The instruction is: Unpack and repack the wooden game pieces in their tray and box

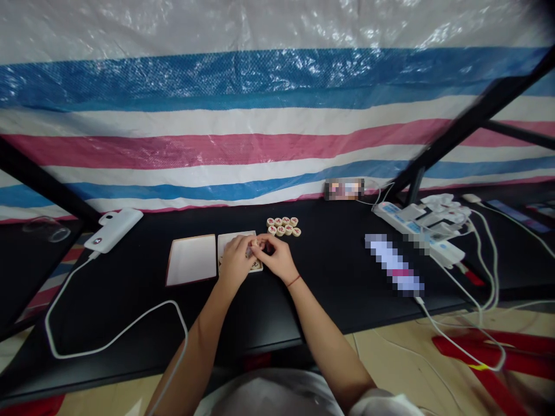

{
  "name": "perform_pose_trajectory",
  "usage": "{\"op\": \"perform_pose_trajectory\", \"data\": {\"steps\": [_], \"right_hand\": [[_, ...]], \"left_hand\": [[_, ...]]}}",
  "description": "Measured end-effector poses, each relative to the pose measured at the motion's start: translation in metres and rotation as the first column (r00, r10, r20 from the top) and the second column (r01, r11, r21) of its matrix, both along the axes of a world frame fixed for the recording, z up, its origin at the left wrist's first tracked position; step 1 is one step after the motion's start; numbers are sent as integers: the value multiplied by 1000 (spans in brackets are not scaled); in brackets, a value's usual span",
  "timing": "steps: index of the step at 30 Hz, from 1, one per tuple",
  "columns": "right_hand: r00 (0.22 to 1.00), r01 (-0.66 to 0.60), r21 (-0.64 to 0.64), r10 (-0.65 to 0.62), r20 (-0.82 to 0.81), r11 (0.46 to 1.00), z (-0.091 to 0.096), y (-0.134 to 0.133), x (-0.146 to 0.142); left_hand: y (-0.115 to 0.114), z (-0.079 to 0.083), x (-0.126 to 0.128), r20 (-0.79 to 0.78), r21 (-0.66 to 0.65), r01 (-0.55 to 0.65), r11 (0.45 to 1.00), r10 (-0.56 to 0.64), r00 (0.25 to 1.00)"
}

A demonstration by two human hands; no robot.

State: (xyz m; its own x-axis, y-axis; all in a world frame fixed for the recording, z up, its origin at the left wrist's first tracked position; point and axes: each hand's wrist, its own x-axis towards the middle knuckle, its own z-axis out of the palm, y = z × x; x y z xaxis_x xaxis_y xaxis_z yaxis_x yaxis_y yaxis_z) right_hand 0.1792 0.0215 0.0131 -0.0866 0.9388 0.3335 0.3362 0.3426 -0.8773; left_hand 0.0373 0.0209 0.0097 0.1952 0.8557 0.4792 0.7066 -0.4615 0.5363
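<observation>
My left hand point(235, 260) is over a small white box point(222, 238), its fingers curled together and hiding much of the inside; what they grip I cannot make out. My right hand point(278, 259) meets it above the box's right side, thumb and fingers pinched on a small pale Chinese chess piece point(255, 244). Below the fingers, round pieces with dark characters point(255, 264) show in the box. Just beyond my right hand, several cream Chinese chess pieces point(280, 230) with red characters lie face up in two rows.
Left of the box lies an open white lid point(192, 260). A white power bank point(113, 230) with a looping cable is at the far left of the black table point(333, 277). To the right are a blurred-out phone point(393, 264), a power strip point(442, 245) and several cables.
</observation>
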Motion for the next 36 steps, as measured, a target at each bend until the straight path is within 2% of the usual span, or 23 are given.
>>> {"op": "perform_pose_trajectory", "data": {"steps": [2,4,5,7,8,9,11,13,16,20,25,31,36], "right_hand": [[998,60,7,-60,-15,998,-3,3,5],[972,235,17,-234,-25,972,-7,10,21],[934,358,19,-357,-24,934,-10,14,31],[810,586,17,-586,29,810,-17,21,54],[754,654,18,-653,75,757,-21,24,64],[720,687,17,-684,118,726,-25,26,73],[701,697,3,-683,208,717,-31,29,85],[715,672,-19,-641,280,741,-34,30,88],[720,647,-24,-601,347,762,-37,29,86],[702,646,-8,-589,401,763,-38,29,83],[700,634,3,-575,424,774,-39,30,84],[684,661,-10,-597,419,750,-43,33,81],[677,669,27,-623,391,743,-36,31,82]], "left_hand": [[1,0,-1,-24,20,10,1000,-9,1000],[1,0,-2,-35,34,9,999,-8,999],[1,0,-3,-35,35,3,999,-2,999],[1,-1,-4,-25,29,-9,1000,10,1000],[1,-1,-4,-20,26,-13,1000,13,1000],[1,-2,-4,-15,25,-14,1000,15,1000],[1,-3,-4,-7,25,-10,1000,10,1000],[1,-5,-3,1,22,-3,1000,3,1000],[2,-7,-4,17,12,6,1000,-6,1000],[3,-9,-5,38,-2,5,1000,-5,999],[3,-9,-5,57,-12,17,1000,-17,998],[2,-7,-3,75,-11,-12,1000,13,997],[4,-2,-9,74,-2,-12,1000,12,997]]}}
